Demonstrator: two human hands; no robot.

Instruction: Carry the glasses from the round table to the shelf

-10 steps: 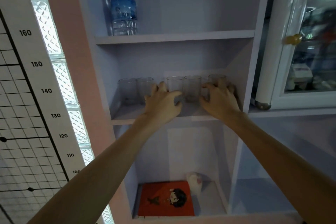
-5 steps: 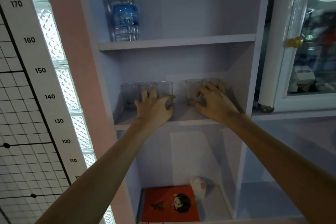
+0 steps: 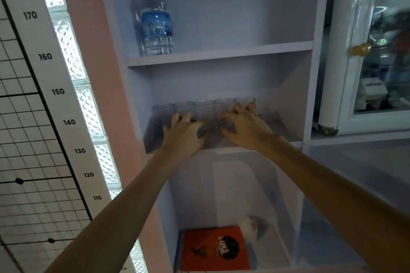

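Note:
Several clear glasses (image 3: 203, 109) stand side by side in a tight row on the middle board of the pale lilac shelf (image 3: 286, 135). My left hand (image 3: 185, 134) lies with spread fingertips against the fronts of the second and third glasses, low down. My right hand (image 3: 246, 125) reaches over the right end of the row, its fingers curled round the last glass (image 3: 241, 101) and its thumb by the fourth. The hands hide the lower halves of those glasses. The round table is out of view.
A water bottle (image 3: 156, 22) stands on the board above. Below lie an orange book (image 3: 214, 248) and a small white object (image 3: 251, 227). A height chart (image 3: 46, 104) and glass blocks flank the left; a white cabinet door with a gold knob (image 3: 359, 49) stands at the right.
The two glasses under my hands have slid left and the gaps in the row have closed. The view has tilted upward a little.

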